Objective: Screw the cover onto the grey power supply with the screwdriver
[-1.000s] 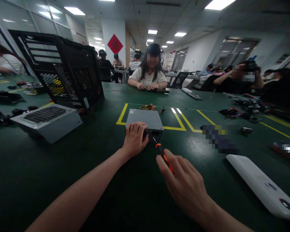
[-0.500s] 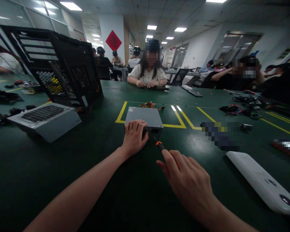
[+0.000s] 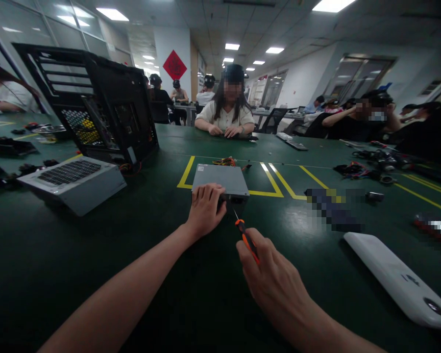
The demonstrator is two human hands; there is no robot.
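Observation:
A grey computer power supply lies on the green table in front of me. My left hand grips its near left side, fingers over the top edge and thumb at the front face. An orange-and-black screwdriver is in my closed right hand. Its thin shaft points up and left toward the power supply's front face; whether the tip touches I cannot tell. A bundle of coloured wires comes out behind the power supply.
On the left stand a black computer case and a grey perforated metal cover. A white elongated device lies at right, with tangled cables farther back. Across the table sits a person.
My right hand has turned its grip, so more of the screwdriver's handle shows, and the shaft has shifted slightly. My left hand stays on the power supply. The view has shifted slightly.

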